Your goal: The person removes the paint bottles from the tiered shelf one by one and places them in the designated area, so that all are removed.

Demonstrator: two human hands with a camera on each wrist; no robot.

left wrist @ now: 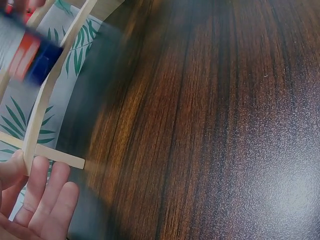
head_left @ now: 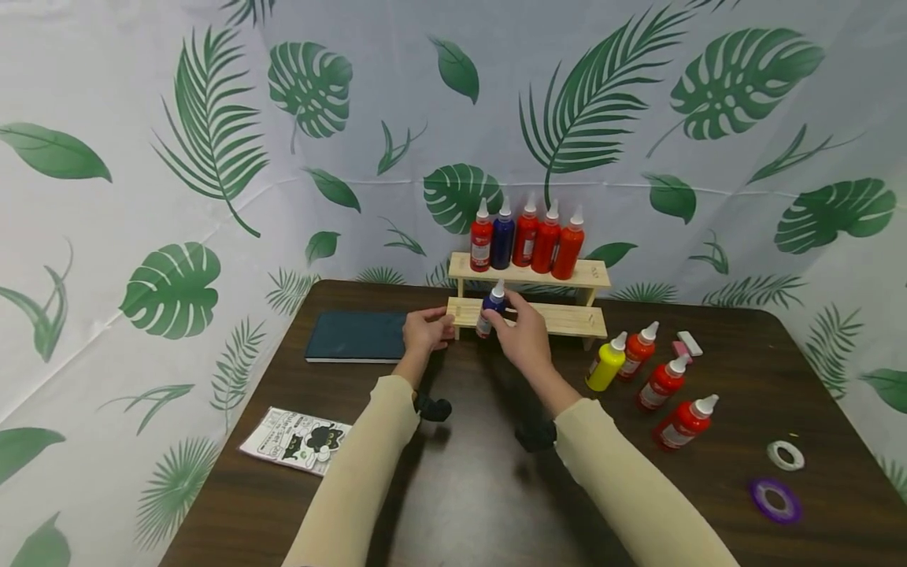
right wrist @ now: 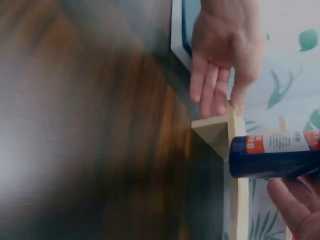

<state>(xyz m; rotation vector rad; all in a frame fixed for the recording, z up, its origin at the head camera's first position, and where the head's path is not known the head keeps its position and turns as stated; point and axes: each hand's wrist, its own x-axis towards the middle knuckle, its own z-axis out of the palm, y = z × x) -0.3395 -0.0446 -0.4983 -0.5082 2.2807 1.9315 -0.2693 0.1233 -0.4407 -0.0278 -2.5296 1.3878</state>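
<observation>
A two-tier wooden rack [head_left: 527, 272] stands at the back of the table, with red bottles [head_left: 526, 239] and a dark blue bottle [head_left: 503, 236] upright on its top tier. My right hand [head_left: 524, 335] grips another dark blue bottle [right wrist: 275, 154] with a white nozzle, at the front of the lower tier [head_left: 560, 319]. In the right wrist view its base overlaps the plank's edge; whether it touches the wood I cannot tell. My left hand [left wrist: 37, 195] pinches the left end of that lower plank [left wrist: 37, 117] between thumb and fingers.
Right of the rack stand a yellow bottle [head_left: 606, 362] and several red bottles [head_left: 662, 384]. Beyond them lie small pink and white pieces [head_left: 687, 344], a white tape roll [head_left: 785, 455] and a purple one [head_left: 775, 501]. A dark notebook [head_left: 357, 337] and a cat-print packet [head_left: 298, 441] lie left.
</observation>
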